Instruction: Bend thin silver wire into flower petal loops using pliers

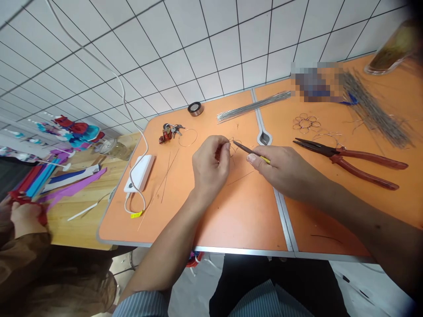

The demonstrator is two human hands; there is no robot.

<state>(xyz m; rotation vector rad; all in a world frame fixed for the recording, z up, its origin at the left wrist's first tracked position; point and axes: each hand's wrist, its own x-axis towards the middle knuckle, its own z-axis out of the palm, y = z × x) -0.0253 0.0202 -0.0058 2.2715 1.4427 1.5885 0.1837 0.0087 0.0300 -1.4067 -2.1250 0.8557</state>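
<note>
My left hand (211, 163) is closed above the orange table, thumb and forefinger pinching a thin copper-coloured wire piece (234, 149) with small loops. Some reddish wire shows inside the curled fingers. My right hand (280, 169) grips slim needle-nose pliers (243, 147) with dark jaws and a bit of yellow handle showing. The tip meets or nearly touches the wire; which of these, I cannot tell. Larger red-handled pliers (350, 160) lie right of my right hand. Beyond them rests a flower-shaped wire piece (306, 123).
Straight wires (253, 107) lie in a bundle at the back, and another bundle (376, 108) at right near a glass (390, 48). Keys (173, 130), tape roll (195, 108) and white power strip (140, 174) sit left. Another person's hands (26, 215) hold red material at far left.
</note>
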